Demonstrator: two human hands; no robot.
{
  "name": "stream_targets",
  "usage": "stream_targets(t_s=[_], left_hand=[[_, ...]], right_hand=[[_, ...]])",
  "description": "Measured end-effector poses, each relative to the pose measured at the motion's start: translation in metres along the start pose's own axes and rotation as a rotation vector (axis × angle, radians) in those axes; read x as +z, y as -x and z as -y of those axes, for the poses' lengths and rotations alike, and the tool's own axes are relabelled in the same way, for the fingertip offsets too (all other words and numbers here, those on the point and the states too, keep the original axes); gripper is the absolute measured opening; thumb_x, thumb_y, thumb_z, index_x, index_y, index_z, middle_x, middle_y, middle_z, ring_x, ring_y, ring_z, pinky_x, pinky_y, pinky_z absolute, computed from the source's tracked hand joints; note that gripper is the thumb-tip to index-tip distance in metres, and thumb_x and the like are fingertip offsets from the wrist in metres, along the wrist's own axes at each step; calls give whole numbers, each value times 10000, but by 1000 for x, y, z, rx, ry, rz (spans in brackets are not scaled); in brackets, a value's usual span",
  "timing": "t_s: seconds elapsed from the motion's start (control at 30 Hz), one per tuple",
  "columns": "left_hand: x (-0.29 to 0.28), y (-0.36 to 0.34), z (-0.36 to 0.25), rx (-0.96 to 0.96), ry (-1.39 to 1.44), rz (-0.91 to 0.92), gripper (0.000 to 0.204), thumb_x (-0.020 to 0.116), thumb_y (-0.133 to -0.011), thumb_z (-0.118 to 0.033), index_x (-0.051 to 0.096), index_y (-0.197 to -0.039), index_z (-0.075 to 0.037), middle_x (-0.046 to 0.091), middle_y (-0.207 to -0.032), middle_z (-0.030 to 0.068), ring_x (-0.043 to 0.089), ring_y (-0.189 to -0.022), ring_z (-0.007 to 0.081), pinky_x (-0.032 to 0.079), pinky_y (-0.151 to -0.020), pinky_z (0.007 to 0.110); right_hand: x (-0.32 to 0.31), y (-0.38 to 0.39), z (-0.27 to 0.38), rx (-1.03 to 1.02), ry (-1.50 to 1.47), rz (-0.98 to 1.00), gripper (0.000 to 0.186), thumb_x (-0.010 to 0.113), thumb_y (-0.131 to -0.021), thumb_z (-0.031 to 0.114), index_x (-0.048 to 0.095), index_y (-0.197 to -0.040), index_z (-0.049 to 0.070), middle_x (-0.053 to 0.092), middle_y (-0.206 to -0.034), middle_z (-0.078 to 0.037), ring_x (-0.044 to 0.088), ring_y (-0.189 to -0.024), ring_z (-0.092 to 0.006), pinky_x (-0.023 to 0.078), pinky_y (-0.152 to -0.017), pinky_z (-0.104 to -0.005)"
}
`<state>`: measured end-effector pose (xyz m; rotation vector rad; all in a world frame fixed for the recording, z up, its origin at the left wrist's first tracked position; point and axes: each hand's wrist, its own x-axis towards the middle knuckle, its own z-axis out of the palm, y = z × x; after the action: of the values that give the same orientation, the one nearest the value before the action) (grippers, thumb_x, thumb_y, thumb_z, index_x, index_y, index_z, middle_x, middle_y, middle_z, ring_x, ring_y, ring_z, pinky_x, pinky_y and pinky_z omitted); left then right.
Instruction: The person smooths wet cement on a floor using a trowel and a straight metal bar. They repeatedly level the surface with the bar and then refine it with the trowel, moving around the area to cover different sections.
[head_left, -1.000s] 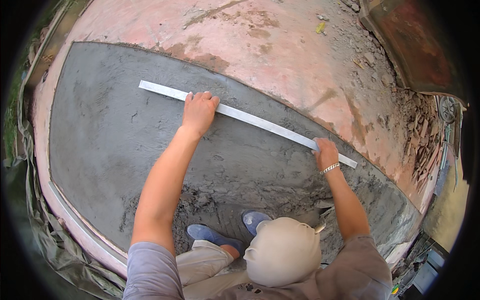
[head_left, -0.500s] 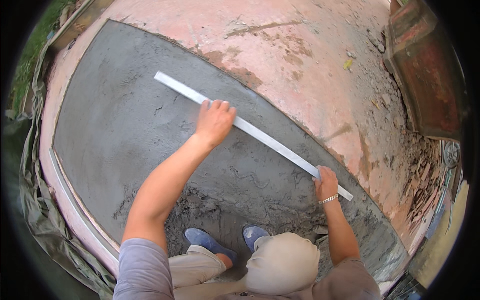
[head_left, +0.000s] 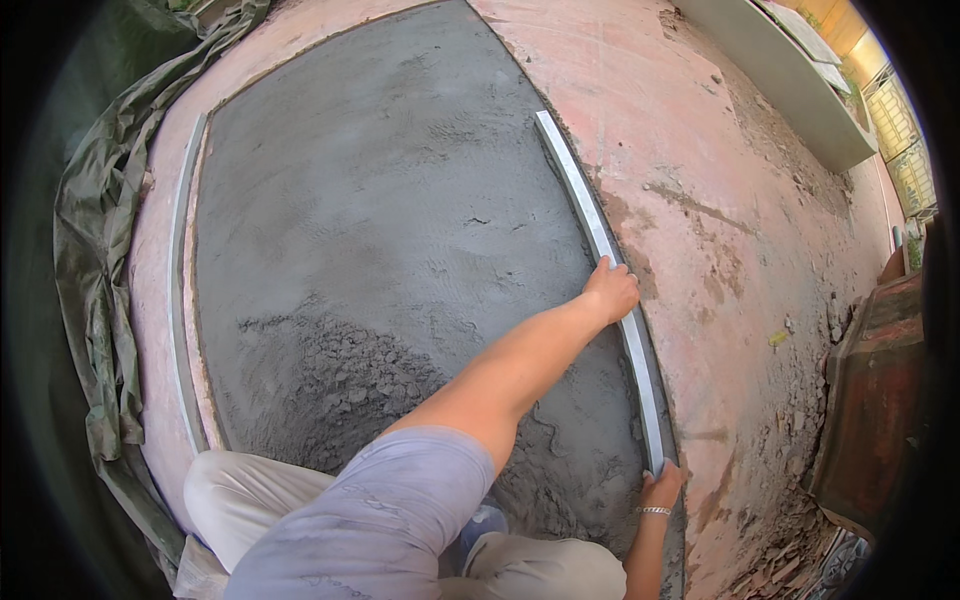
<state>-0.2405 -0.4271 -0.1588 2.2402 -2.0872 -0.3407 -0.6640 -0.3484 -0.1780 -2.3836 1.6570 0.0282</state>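
Note:
My left hand (head_left: 610,293) grips the long silver straightedge (head_left: 578,190) near its middle, while my right hand (head_left: 660,486), with a chain bracelet at the wrist, holds its near end. The bar lies lengthwise along the right edge of the wet grey mortar patch (head_left: 370,180). Its left part has a rougher, lumpy area (head_left: 340,370) near me. My blue shoe (head_left: 475,522) shows partly between my bent legs.
Pink floor (head_left: 730,300) surrounds the patch. A second metal strip (head_left: 182,280) lies along its left side, beside a crumpled green tarpaulin (head_left: 90,290). Rubble (head_left: 790,440) and a rusty metal object (head_left: 860,390) are at right, a grey board (head_left: 800,100) and gate (head_left: 895,140) farther back.
My view has turned right. The straightedge, earlier slanting across the mortar, now runs nearly along the patch's right edge, with both my hands still on it and my left arm stretched across rightward.

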Motion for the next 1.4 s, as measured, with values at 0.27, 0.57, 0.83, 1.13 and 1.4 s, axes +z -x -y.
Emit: stream_targets(t_s=[0.27,0.57,0.83,1.13,1.4], left_hand=[[-9,3,105,-98,-24,-63,206,568,-911,-139,755,-995,-123,670,-1135,39,576,-1187,239,431,-1063,540],[-20,56,225,-222,-110,-114,207,554,-905,-153,746,-982,-148,669,-1130,38,581,-1191,246,481,-970,478],[-40,163,330,-435,-84,-96,213,558,-932,-164,740,-1038,-139,657,-1120,88,584,-1186,282,491,-965,449],[-42,273,390,-603,15,-188,197,556,-940,-172,716,-1025,-95,640,-1081,132,596,-1144,315,495,-956,426],[-35,374,414,-826,64,-147,218,538,-974,-180,697,-1058,-57,653,-1108,138,601,-1146,336,498,-958,427]], right_hand=[[13,-45,87,-157,-51,2,493,794,-722,46,595,-1171,-2,620,-1098,-207,593,-1034,-410,481,-899,-482],[21,-87,190,-308,-41,37,487,791,-734,58,606,-1180,-9,639,-1087,-196,603,-1028,-401,489,-892,-477],[31,-99,303,-541,-58,102,460,770,-762,79,614,-1187,1,648,-1100,-194,618,-1007,-396,510,-865,-480],[40,-106,390,-682,17,180,420,767,-773,97,607,-1154,21,636,-1059,-179,616,-946,-401,509,-823,-494],[52,-104,450,-825,35,278,417,762,-779,97,603,-1160,35,634,-1080,-177,614,-975,-391,512,-831,-481]])
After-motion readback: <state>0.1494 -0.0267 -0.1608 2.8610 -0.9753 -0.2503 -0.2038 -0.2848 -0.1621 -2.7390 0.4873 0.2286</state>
